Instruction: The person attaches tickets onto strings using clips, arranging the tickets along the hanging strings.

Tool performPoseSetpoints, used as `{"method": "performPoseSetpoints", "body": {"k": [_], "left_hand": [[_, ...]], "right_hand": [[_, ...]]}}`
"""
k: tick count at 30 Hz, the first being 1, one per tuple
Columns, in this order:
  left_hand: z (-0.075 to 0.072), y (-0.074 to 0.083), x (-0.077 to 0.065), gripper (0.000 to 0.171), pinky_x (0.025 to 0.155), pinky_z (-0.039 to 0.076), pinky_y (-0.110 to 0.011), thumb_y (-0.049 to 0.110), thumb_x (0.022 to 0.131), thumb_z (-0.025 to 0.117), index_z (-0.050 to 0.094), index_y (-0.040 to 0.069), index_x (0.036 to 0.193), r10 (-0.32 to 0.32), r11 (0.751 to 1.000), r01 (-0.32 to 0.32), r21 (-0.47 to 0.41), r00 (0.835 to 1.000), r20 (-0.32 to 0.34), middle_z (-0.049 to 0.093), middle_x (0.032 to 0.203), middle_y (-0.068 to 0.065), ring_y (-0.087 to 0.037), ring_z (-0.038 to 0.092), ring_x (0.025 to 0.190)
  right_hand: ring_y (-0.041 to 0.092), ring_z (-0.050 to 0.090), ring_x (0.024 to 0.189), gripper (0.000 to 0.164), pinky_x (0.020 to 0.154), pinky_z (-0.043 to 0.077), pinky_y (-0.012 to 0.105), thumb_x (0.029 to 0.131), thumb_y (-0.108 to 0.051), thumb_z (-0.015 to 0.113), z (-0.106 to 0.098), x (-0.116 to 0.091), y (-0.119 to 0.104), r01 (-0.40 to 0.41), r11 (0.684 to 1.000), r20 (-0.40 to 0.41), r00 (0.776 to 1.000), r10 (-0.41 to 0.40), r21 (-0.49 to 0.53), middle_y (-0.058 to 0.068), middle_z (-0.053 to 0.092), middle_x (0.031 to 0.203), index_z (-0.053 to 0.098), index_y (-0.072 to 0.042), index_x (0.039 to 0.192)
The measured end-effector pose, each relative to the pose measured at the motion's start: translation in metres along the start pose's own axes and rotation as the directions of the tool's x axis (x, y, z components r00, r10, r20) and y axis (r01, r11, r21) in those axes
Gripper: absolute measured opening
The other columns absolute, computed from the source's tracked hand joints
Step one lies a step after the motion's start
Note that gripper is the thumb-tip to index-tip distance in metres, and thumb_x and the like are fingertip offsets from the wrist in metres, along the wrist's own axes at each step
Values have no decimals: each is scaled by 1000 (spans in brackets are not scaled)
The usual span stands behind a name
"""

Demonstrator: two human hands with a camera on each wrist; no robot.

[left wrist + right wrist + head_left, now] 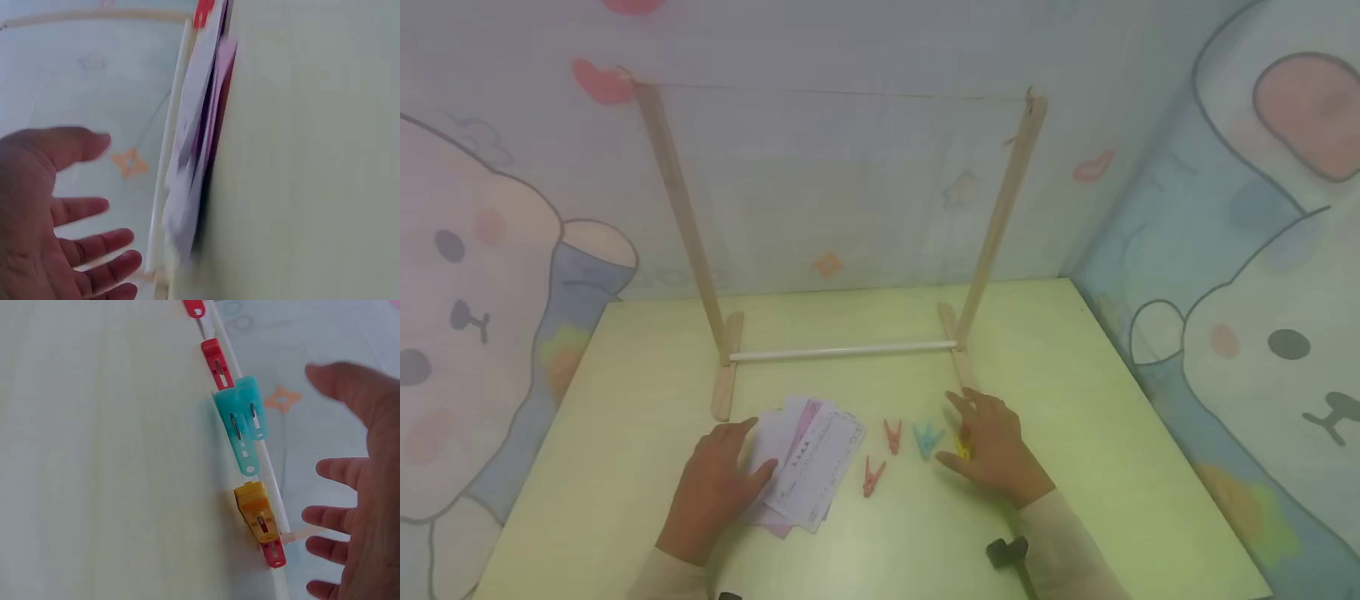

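Note:
My left hand point(718, 479) hovers at the left side of a fanned pile of papers point(820, 471), white sheets with a pink one among them. In the left wrist view its fingers point(103, 247) spread apart and hold nothing, beside the paper edges point(200, 137). My right hand point(996, 442) is over the yellow clothespin point(963, 447) and partly hides it. Spread, empty fingers also show in the right wrist view, beside blue clothespins point(240, 428), the yellow one point(256, 509) and red ones point(217, 362). Two pinkish-red clothespins point(892, 436) lie between the papers and the blue ones.
Behind the papers stands a wooden frame with a left post point(677, 192), a right post point(1003, 208), a thin string point(850, 92) across the top and a white rod point(842, 352) low down. The yellowish table point(587, 475) meets cartoon-printed walls point(850, 183). A black strap piece point(1007, 552) sits by my right wrist.

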State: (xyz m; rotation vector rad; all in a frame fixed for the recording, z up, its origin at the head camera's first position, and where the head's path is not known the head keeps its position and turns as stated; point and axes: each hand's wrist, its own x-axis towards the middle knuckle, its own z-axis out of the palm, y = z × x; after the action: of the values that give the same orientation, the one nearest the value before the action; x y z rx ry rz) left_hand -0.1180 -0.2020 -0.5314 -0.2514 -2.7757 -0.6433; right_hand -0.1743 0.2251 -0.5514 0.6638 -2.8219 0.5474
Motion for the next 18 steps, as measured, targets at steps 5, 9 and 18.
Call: {"method": "performPoseSetpoints", "body": {"k": [5, 9, 18], "left_hand": [[17, 29, 3, 56, 66, 51, -38, 33, 85, 82, 68, -3, 126, -161, 980, 175, -90, 976, 147, 64, 94, -10, -21, 56, 77], [28, 41, 5, 60, 59, 43, -32, 39, 84, 82, 68, -2, 125, -258, 954, 281, -104, 947, 191, 59, 86, -7, -19, 50, 70], [45, 37, 5, 49, 57, 40, -33, 36, 80, 87, 68, 1, 108, -313, 929, 347, -131, 922, 227, 56, 83, -6, -20, 51, 69]], "right_hand": [[31, 57, 109, 47, 92, 47, 53, 91, -23, 77, 1, 1, 9, 23, 992, -100, 995, -10, 127, 7, 66, 113, 65, -5, 133], [20, 62, 109, 22, 96, 50, 44, 93, -5, 68, -2, -8, 20, -18, 963, -144, 988, 58, 267, -2, 71, 107, 76, -10, 113], [14, 64, 110, 39, 99, 50, 36, 88, 4, 70, 2, -20, 44, -39, 898, -27, 998, 56, 438, -10, 71, 109, 76, -20, 118]]}}
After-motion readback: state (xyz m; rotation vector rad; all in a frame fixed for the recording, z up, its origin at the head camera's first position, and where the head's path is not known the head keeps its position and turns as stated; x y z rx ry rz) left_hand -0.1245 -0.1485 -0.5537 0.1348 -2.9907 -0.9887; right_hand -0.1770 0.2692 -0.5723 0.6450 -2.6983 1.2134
